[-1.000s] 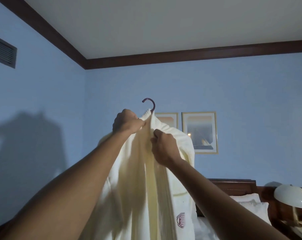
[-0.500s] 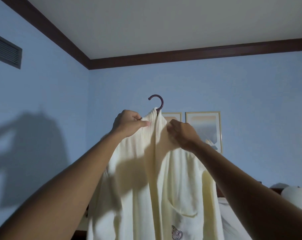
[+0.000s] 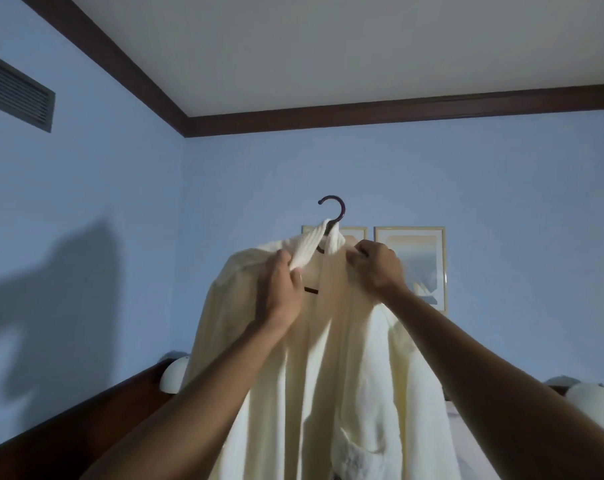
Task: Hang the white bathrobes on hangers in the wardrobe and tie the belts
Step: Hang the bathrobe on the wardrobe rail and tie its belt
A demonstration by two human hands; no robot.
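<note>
both grips are closed on the white bathrobe (image 3: pixel 328 358), which i hold up in front of me at head height against the blue wall (image 3: pixel 518 202). with my left hand (image 3: pixel 279 289) i pinch the ribbed collar (image 3: pixel 307 251), thumb on the near side and fingers curled round the fold, pulling that lapel open a little. with my right hand (image 3: pixel 376 268) i clench the other lapel just below the neck, knuckles toward me, fingers tucked into the cloth. the robe sits on a dark hanger (image 3: pixel 335 216); its hook stands free above the collar, hooked on nothing, and a short piece of its bar shows in the gap beside my left thumb. the robe's front panels hang straight down between my forearms, with a patch pocket (image 3: pixel 359 459) low on the right side. behind the cloth two framed pictures (image 3: pixel 411 258) hang on the wall, partly hidden. a dark wooden headboard (image 3: pixel 86 420) runs along the lower left, a pale dome lamp (image 3: pixel 172 375) just beside the robe's edge, another lamp (image 3: pixel 594 396) at the far right.
</note>
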